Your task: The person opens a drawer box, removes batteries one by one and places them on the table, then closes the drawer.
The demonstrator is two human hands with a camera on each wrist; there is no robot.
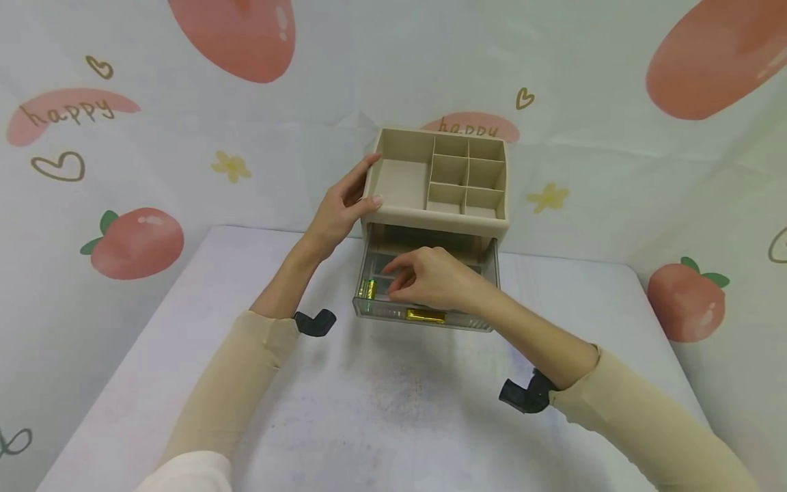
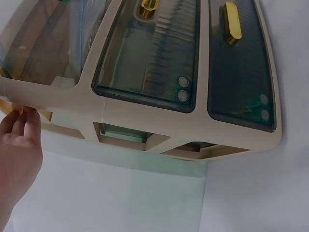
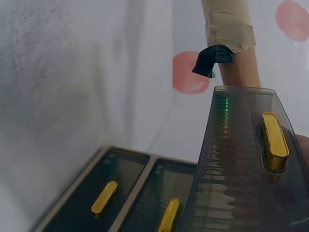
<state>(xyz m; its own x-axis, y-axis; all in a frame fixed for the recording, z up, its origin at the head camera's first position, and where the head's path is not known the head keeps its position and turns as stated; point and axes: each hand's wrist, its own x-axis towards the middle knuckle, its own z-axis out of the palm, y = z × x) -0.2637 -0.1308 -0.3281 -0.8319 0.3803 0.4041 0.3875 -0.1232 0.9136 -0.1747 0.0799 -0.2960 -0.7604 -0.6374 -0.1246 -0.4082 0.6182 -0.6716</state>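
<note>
A beige desktop drawer organizer (image 1: 470, 222) stands at the back of the table, its top drawer (image 1: 486, 273) of clear grey plastic pulled out. My left hand (image 1: 335, 215) grips the organizer's left side, thumb on the top rim; in the left wrist view its fingertips touch the side beside a cut-out. Over the drawer, my right hand (image 1: 439, 277) has loosely bent fingers, with a gap between thumb and index finger and nothing visible held. Left of these fingers, a small shiny green-and-gold cylinder (image 1: 371, 289), like a battery, stands in the drawer's front left corner.
Divided compartments (image 1: 450, 171) form the organizer's top. A gold handle (image 1: 425, 316) is on the drawer front. Two lower drawers with gold handles (image 3: 105, 197) look closed. A patterned cloth (image 1: 344, 82) hangs behind the white table (image 1: 393, 417).
</note>
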